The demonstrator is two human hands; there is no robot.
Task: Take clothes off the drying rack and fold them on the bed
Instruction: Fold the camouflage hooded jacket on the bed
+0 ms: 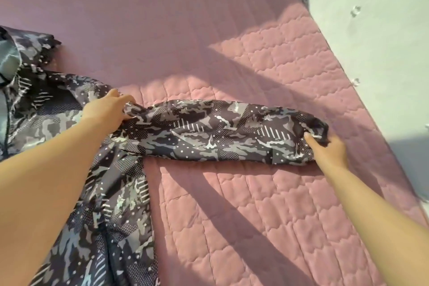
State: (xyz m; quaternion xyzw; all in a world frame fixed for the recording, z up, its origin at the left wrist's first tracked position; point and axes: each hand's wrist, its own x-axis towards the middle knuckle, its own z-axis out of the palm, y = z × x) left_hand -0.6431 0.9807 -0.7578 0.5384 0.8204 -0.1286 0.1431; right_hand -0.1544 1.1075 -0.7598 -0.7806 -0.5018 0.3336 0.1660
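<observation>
**Hard sun near, shade beyond**

Direct sunlight strikes the pink bed (267,204) around and on the near side of the camouflage sleeve (232,132), bringing out the quilt stitching. Beyond the sleeve the cover lies in flat, purplish shade where the stitching fades. Long, hard-edged bands of shadow cross the lit quilt diagonally, one just beyond the sleeve's right end and others on its near side. The forearms (46,169) glow warm and slightly overexposed. Right of the sleeve the wall (371,53) looks pale and smeared. Detail is soft throughout, and straight edges lean toward the corners.
</observation>
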